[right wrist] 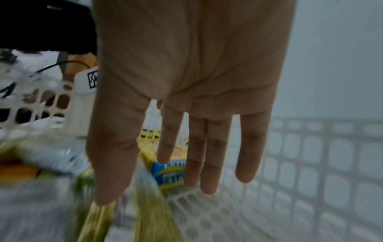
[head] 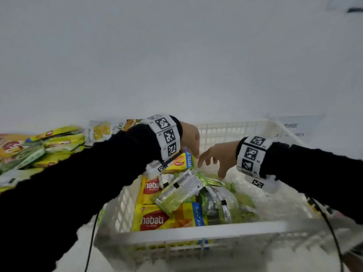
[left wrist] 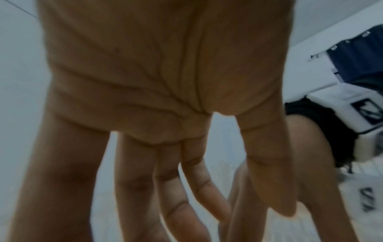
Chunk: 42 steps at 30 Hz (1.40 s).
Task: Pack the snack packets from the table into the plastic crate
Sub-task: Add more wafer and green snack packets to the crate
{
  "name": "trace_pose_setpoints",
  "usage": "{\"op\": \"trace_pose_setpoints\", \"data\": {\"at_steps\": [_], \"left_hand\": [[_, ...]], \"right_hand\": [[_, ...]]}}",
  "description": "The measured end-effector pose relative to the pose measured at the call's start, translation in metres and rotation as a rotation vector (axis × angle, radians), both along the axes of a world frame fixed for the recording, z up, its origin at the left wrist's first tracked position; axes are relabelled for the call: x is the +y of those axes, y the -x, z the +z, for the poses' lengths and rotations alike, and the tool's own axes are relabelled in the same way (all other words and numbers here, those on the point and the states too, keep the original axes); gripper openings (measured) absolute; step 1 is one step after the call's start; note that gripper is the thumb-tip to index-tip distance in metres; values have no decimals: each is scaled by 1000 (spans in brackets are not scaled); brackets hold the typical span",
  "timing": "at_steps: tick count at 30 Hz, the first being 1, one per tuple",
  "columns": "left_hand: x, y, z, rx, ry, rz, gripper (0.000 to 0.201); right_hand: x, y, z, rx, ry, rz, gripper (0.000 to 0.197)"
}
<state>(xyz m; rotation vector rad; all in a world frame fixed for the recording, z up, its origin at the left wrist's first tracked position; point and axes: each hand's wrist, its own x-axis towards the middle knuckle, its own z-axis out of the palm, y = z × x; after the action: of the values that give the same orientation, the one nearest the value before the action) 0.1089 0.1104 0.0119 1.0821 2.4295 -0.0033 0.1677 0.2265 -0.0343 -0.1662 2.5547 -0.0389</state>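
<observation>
Both hands over the crate, nothing held. Left hand hangs above the far-left part of the crate, fingers pointing down and loosely spread (left wrist view shows straight, relaxed fingers, empty palm). Right hand just beside it, toward the crate's right side, fingers splayed and slack, also empty; right wrist view confirms a flat, unclenched palm over the crate floor. Step in hand, by my read: a packet looks just let go into the crate, or the contents are about to be tidied. To do it well: press loose packets flat w/ straight fingers, lay them parallel to the crate's left wall, fill the bare right half next, then go back for more w/o dragging sleeves through the stack. Crate contents: two yellow wafer packets flat along the left wall, one behind the other; a third yellow packet at the far-left corner under the left wrist; green-and-silver packets heaped crooked across the middle, one tilted on top of the yellow ones. Right half of crate floor shows bare mesh. Outside the crate, to its left on the surface: a pile of unpacked packets, yellow and green, so task approx. part done.
</observation>
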Motion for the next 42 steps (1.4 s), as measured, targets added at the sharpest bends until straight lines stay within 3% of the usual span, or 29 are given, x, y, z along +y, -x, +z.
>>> {"op": "trace_pose_setpoints", "data": {"at_steps": [6,10,13,16,21,23,26,29,32,35,37,39,42], "left_hand": [[4,-8,-45,-172,379,-45,33],[8,-22,-58,28,519,-113,57],[9,-29,-66,95,569,-129,65],[6,-29,-61,75,461,-58,61],[-4,-6,-41,-135,174,122,42],[-9,4,-37,-112,76,163,29],[-10,12,-31,-4,-31,198,37],[-7,16,-27,52,-192,243,26],[-3,21,-27,43,-382,345,7],[-1,22,-25,-79,-494,435,20],[0,20,-26,-119,-432,403,52],[0,18,-29,-66,-342,328,76],[1,16,-34,-1,-308,313,79]], "right_hand": [[9,5,-34,-91,22,54,73],[21,3,-38,-117,114,77,75],[28,5,-39,-4,183,113,55],[35,9,-37,37,270,71,46],[29,12,-48,-46,228,25,64],[28,14,-51,-28,259,7,65],[34,15,-46,-14,320,-79,61],[45,16,-23,-2,429,-171,55],[56,17,18,198,340,-182,45],[54,16,48,378,-81,-96,39],[43,15,49,405,-287,-51,33],[29,18,33,406,-358,-3,24],[13,28,5,343,-230,9,44]]}}
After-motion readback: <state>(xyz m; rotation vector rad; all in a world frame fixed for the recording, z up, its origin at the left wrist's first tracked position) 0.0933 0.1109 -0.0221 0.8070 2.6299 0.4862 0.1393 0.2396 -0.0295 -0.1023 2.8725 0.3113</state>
